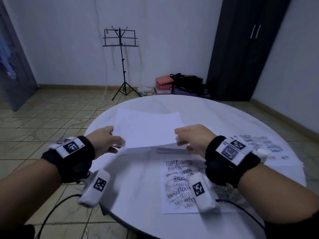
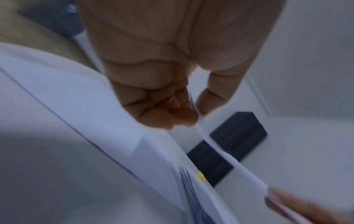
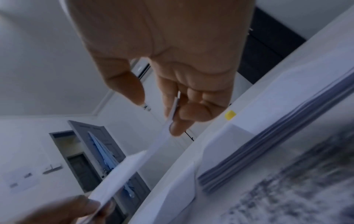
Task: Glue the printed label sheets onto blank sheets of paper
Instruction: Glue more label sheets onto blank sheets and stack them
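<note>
Two hands hold one blank sheet (image 1: pixel 146 130) above the round white table (image 1: pixel 224 118). The left hand (image 1: pixel 103 140) pinches the sheet's left edge between thumb and fingers, and the right hand (image 1: pixel 193 137) pinches its right edge in the same way; the wrist views show the paper caught between the fingertips (image 3: pixel 178 127) on each side. The sheet hangs in the air, tilted, its far edge higher. Under it, on the table, lies a stack of paper (image 3: pixel 277 136), and a small yellow thing (image 3: pixel 229 115) sits just beyond the stack. A printed label sheet (image 1: pixel 179 187) lies flat at the near side of the table, below the right wrist. More printed sheets (image 1: pixel 269 149) lie at the right side of the table.
</note>
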Available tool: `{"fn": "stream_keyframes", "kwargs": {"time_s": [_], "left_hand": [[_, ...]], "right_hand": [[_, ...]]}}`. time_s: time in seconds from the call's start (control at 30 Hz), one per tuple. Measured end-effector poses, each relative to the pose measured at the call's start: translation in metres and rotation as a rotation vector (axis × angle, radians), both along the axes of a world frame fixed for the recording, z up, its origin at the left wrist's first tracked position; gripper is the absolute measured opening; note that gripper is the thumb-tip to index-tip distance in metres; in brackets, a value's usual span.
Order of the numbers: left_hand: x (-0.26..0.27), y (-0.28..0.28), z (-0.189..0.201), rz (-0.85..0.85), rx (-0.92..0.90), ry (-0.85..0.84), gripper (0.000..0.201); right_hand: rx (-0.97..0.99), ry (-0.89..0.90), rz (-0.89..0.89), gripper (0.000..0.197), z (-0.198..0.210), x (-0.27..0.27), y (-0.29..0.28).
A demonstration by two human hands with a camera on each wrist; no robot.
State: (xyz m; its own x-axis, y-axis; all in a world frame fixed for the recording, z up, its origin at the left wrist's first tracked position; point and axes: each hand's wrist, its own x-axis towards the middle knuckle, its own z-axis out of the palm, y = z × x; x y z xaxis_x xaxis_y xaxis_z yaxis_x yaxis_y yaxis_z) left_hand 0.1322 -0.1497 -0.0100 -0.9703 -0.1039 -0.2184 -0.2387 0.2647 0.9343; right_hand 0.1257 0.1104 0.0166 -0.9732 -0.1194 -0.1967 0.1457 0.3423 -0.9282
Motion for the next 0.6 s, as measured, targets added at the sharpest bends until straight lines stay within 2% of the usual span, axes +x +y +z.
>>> {"fn": "stream_keyframes", "kwargs": {"time_s": [0.07, 0.1, 0.13, 0.17, 0.23, 0.3, 0.33, 0.37, 0.43, 0.47, 0.6], "left_hand": [[0.011, 0.02, 0.0, -0.028, -0.103, 0.077, 0.088], [0.017, 0.03, 0.0, -0.047, -0.151, 0.106, 0.103], [0.022, 0.038, 0.0, -0.075, -0.207, 0.144, 0.107], [0.028, 0.047, 0.0, -0.108, -0.27, 0.163, 0.103], [0.038, 0.064, -0.003, -0.208, -0.363, 0.161, 0.07], [0.048, 0.079, -0.006, -0.303, -0.396, 0.111, 0.035], [0.051, 0.084, -0.008, -0.336, -0.414, 0.089, 0.027], [0.055, 0.09, -0.01, -0.364, -0.448, 0.076, 0.024], [0.057, 0.101, -0.013, -0.425, -0.525, 0.062, 0.021], [0.058, 0.106, -0.015, -0.452, -0.555, 0.049, 0.019], [0.057, 0.123, -0.023, -0.544, -0.681, 0.013, 0.022]], "right_hand": [[0.091, 0.074, -0.061, 0.039, -0.003, 0.015, 0.022], [0.11, 0.094, -0.077, 0.049, -0.006, 0.023, 0.033], [0.111, 0.101, -0.094, 0.06, -0.009, 0.03, 0.044], [0.105, 0.1, -0.114, 0.07, -0.011, 0.038, 0.054], [0.129, 0.084, -0.15, 0.084, -0.017, 0.05, 0.076], [0.205, 0.052, -0.17, 0.087, -0.025, 0.062, 0.096], [0.254, 0.024, -0.16, 0.081, -0.029, 0.066, 0.104], [0.299, 0.002, -0.136, 0.068, -0.031, 0.073, 0.111], [0.401, -0.035, -0.079, 0.026, -0.033, 0.083, 0.123], [0.447, -0.053, -0.054, 0.017, -0.034, 0.087, 0.128], [0.545, -0.11, -0.023, 0.026, -0.036, 0.091, 0.136]]}}
